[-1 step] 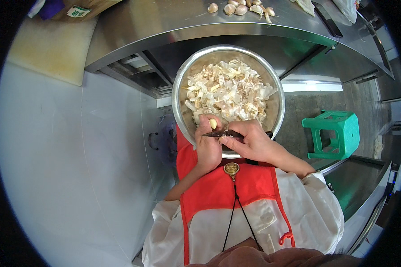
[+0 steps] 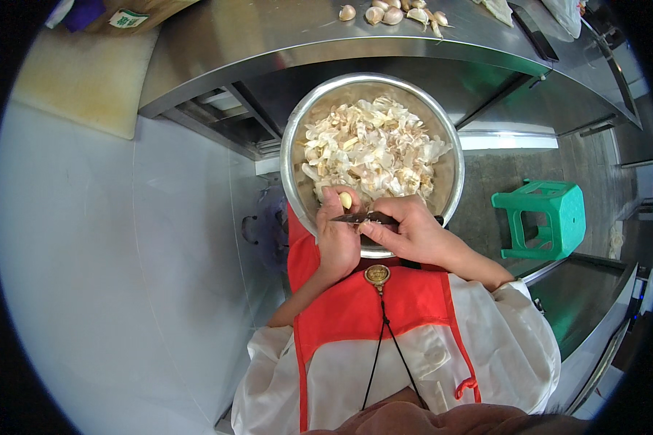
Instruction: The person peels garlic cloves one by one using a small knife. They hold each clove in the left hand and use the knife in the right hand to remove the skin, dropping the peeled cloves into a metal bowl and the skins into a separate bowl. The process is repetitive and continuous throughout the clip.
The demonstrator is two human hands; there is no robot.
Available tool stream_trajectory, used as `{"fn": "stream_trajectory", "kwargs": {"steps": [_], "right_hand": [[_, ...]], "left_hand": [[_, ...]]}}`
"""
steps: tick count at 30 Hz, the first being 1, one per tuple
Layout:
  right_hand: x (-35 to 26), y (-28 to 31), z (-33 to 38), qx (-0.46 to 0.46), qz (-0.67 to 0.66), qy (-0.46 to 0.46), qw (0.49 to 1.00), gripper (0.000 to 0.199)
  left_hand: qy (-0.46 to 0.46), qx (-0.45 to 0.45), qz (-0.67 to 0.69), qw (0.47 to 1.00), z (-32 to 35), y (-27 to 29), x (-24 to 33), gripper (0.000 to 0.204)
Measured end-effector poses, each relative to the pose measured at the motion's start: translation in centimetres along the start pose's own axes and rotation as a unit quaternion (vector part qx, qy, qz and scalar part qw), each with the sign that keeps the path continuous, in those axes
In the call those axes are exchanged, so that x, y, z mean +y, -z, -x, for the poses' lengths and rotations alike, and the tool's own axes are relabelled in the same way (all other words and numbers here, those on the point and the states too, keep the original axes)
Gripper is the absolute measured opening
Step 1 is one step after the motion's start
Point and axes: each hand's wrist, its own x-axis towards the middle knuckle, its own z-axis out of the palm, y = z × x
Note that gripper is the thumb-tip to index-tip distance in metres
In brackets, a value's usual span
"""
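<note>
My left hand [image 2: 337, 235] pinches a pale peeled garlic clove [image 2: 345, 200] between thumb and fingers, over the near rim of a large steel bowl [image 2: 292, 156]. A dark-bladed knife [image 2: 352, 217] is gripped in my right hand [image 2: 417, 232], its blade pointing left across my left hand just below the clove. The thumb of my right hand lies along the blade. Papery garlic skins [image 2: 381, 145] fill much of the bowl. Part of the knife's handle is covered by my fingers.
Several unpeeled garlic cloves [image 2: 392, 15] lie on the steel counter [image 2: 268, 32] beyond the bowl. A dark flat object [image 2: 533, 32] rests at its right. To my right stands a green plastic stool [image 2: 569, 217]. A white cutting board [image 2: 87, 80] juts out at the far left.
</note>
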Motion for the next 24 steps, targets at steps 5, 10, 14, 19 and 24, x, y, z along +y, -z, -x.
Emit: {"fn": "stream_trajectory", "kwargs": {"steps": [5,10,14,19,24], "right_hand": [[1.2,0.5,0.2,0.048,-0.014,-0.07,0.996,0.02],[1.2,0.8,0.1,0.04,0.025,-0.076,0.996,0.016],[1.4,0.8,0.2,0.052,-0.057,-0.131,0.988,0.013],[1.8,1.5,0.2,0.063,-0.036,-0.128,0.989,0.012],[2.1,1.8,0.2,0.052,-0.043,-0.116,0.991,0.012]], "left_hand": [[0.052,-0.047,0.079,0.994,0.1,0.6,1.0,0.04],[0.066,-0.061,0.071,0.993,0.1,1.1,1.2,0.035],[0.09,-0.052,0.089,0.991,0.3,0.9,2.5,0.034],[0.09,-0.054,0.058,0.993,0.4,0.6,3.1,0.036],[0.059,-0.107,-0.041,0.992,0.7,1.3,2.6,0.039]]}}
